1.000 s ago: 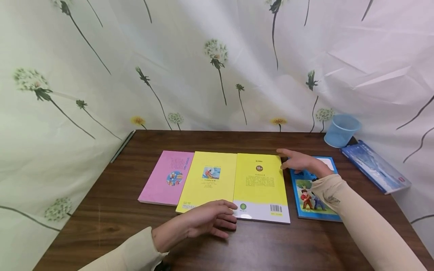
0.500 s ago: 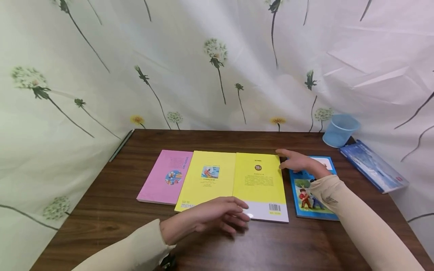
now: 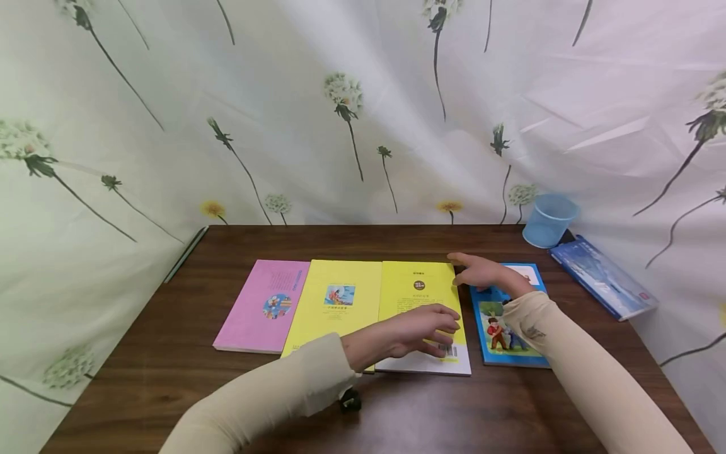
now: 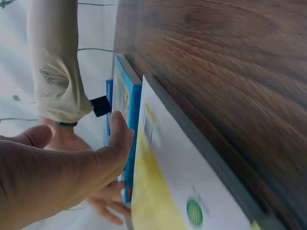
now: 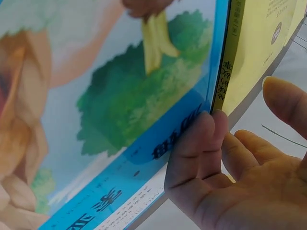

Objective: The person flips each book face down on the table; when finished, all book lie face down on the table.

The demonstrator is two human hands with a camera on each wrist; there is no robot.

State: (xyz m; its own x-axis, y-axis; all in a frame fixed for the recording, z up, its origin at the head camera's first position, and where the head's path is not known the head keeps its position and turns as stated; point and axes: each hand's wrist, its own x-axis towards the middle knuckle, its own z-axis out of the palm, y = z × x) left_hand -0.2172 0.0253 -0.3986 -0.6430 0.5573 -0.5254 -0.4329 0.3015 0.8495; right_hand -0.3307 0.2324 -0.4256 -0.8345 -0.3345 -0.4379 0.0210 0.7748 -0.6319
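My left hand (image 3: pixel 422 331) reaches over the lower half of the right yellow book (image 3: pixel 416 299), its fingers loosely bent and holding nothing. The left wrist view shows the fingers of this hand (image 4: pixel 62 177) above that book's white strip (image 4: pixel 168 136). At the upper part of the blue book (image 3: pixel 499 334), my right hand (image 3: pixel 484 274) has its thumb and fingers spread towards the yellow book's top right corner. In the right wrist view the fingers of this hand (image 5: pixel 244 182) touch the blue book's edge next to the yellow spine. A narrow gap parts the two books.
To the left lie another yellow book (image 3: pixel 340 271) and a pink book (image 3: pixel 255 315), side by side. A blue plastic cup (image 3: pixel 549 221) stands at the back right, with a dark blue boxed item (image 3: pixel 604 277) beside it. A patterned cloth (image 3: pixel 283 126) rises behind the table (image 3: pixel 142 378).
My left hand has moved right, from the lower edge of the yellow books to over the right yellow book. The right hand stays by the blue book. The head view has shifted slightly.
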